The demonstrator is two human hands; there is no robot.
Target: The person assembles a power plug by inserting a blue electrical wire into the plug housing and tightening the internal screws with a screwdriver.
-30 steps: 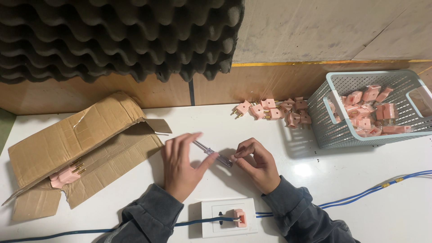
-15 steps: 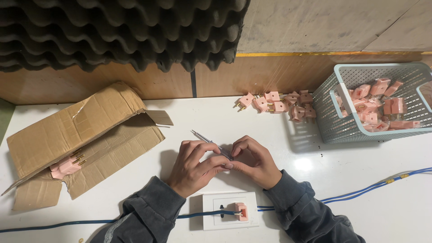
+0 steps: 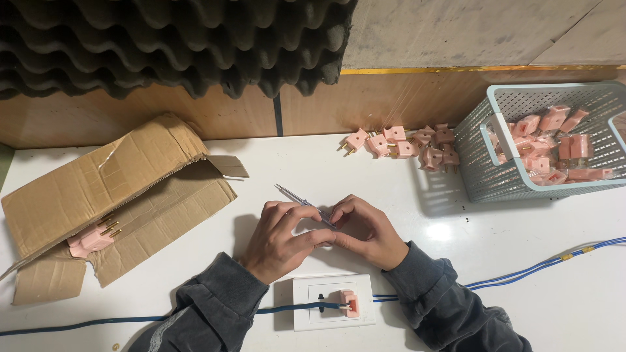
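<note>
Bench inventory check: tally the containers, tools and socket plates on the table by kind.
Cardboard box: 1
Mesh basket: 1
Screwdriver: 1
Socket plate: 1
Total: 4

We worked at a small assembly bench: pink plugs (image 3: 398, 145) filled a basket (image 3: 486, 176), beside a wired test socket (image 3: 332, 302)

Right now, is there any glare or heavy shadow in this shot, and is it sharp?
Head view: sharp throughout; a bright glare spot on the white table beside the right hand; the basket casts a mesh shadow leftward; foam stays dark.
</note>
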